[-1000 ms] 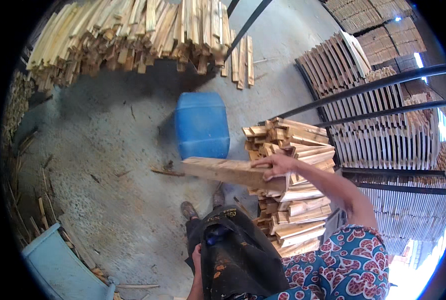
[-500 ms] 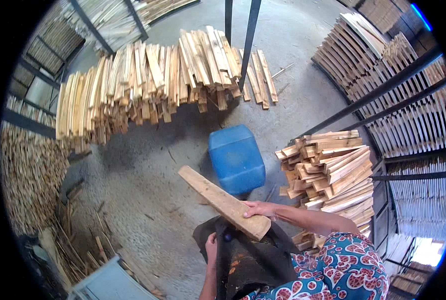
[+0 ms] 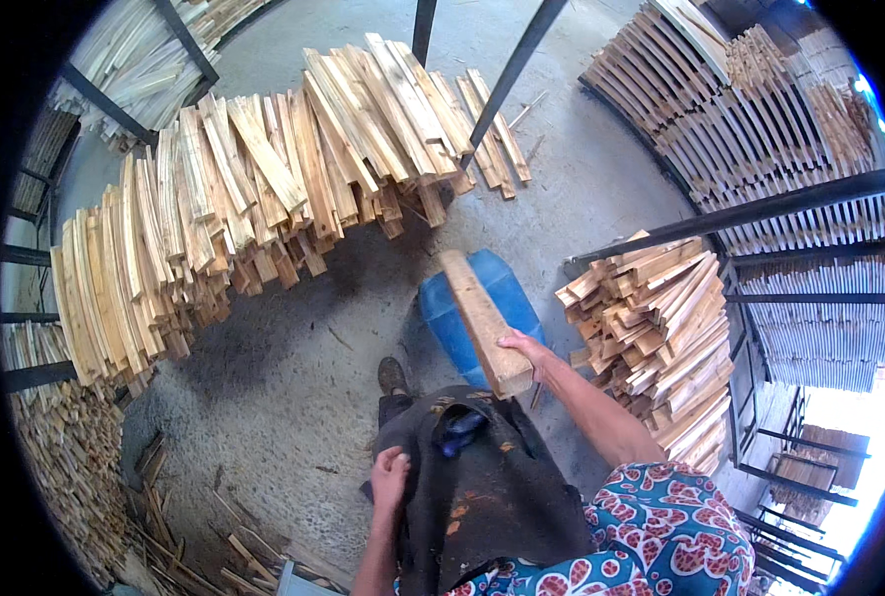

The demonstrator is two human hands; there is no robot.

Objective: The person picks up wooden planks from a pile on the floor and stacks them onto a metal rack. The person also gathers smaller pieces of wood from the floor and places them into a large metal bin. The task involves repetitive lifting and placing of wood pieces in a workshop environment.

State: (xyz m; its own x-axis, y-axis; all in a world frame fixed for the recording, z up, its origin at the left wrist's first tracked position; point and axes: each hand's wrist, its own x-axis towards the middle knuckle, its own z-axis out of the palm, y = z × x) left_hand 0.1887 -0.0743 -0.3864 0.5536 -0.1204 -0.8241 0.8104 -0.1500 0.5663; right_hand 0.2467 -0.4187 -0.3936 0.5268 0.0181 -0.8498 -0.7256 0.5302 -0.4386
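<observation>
I see timber above the blue drum | probably stiff, hefty, rough; mid-length should balance better | right hand: fingers grasping one end | left hand: can't tell

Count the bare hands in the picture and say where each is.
2: the right hand grips a wooden block in front of the blue container; the left hand is beside the dark apron.

White glare washes out the lower right; soft shadow dims the floor.
</observation>
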